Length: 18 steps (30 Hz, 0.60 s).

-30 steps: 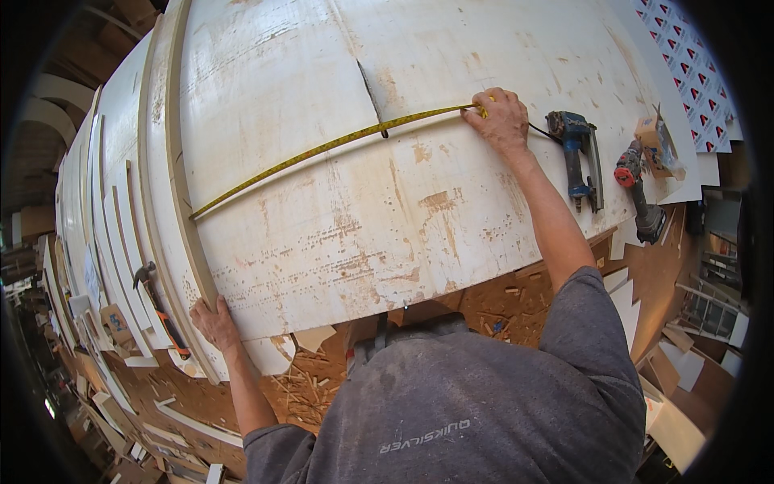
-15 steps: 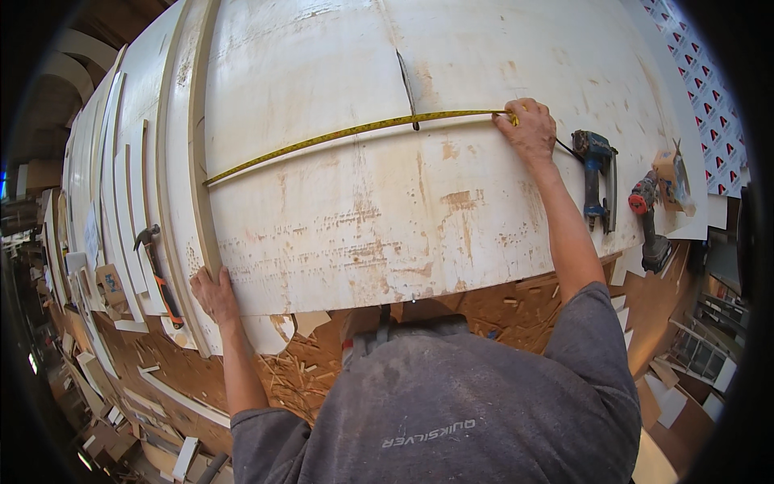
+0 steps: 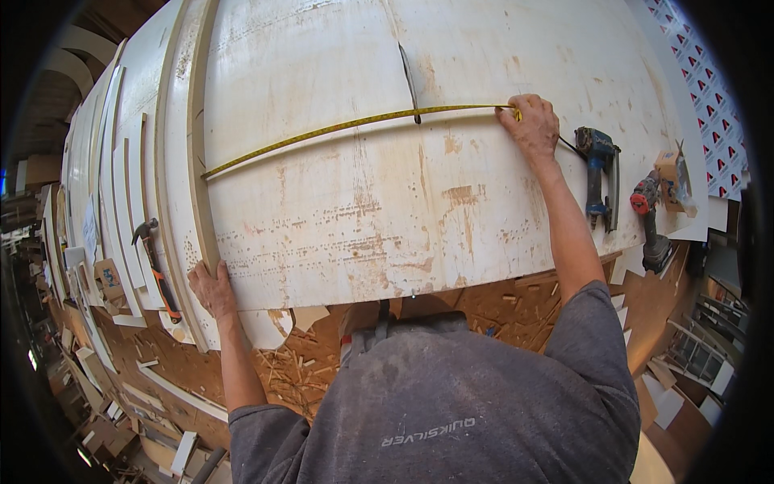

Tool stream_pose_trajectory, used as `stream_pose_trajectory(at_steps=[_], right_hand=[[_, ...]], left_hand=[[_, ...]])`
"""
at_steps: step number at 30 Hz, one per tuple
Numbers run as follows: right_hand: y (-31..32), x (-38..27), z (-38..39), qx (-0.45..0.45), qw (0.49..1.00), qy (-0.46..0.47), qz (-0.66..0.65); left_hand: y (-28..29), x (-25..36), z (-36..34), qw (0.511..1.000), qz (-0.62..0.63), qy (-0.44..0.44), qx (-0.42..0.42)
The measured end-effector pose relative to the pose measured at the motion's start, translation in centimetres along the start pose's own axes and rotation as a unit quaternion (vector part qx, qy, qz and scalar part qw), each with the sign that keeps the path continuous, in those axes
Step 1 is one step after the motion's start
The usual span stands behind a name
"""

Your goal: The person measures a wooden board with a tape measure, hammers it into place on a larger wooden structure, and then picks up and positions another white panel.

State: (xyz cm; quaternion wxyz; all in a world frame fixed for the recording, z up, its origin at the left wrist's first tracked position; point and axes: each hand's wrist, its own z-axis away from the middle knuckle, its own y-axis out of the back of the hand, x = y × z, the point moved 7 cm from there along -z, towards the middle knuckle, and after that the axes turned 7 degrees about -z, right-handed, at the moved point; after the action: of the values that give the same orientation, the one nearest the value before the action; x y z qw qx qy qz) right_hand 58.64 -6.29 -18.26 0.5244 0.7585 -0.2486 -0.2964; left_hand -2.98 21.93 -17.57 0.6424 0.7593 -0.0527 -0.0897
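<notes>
A yellow tape measure (image 3: 322, 129) is stretched across the worn white board (image 3: 322, 258), bowing slightly above its surface. Its left end meets a long wooden strip (image 3: 197, 121) that runs away from me along the board. My right hand (image 3: 532, 127) is closed on the tape's other end; the palm and fingers mostly hide what is inside. At the strip's near end, my left hand (image 3: 211, 289) grips the wood with fingers over it. Under the tape's middle lies a thin dark pencil-like piece or slot (image 3: 409, 81), which I cannot make out for certain.
Right of my right hand lie a blue nail gun (image 3: 595, 173), a red and black cordless drill (image 3: 649, 218) and a small cardboard box (image 3: 673, 177). A hammer (image 3: 157, 274) with an orange and black handle rests at left, near several narrow strips (image 3: 129, 194). Wood scraps (image 3: 302, 371) litter the floor.
</notes>
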Motion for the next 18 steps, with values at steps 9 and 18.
stream_pose_trajectory(at_steps=[9, 18], right_hand=[[0.1, 0.0, -0.1, -0.024, 1.000, -0.005, -0.014], [0.5, 0.3, 0.9, -0.033, 0.999, -0.040, -0.014]], left_hand=[[-0.4, -0.6, -0.1, 1.000, 0.011, -0.010, 0.006], [0.1, -0.1, 0.0, 1.000, 0.028, 0.003, -0.012]])
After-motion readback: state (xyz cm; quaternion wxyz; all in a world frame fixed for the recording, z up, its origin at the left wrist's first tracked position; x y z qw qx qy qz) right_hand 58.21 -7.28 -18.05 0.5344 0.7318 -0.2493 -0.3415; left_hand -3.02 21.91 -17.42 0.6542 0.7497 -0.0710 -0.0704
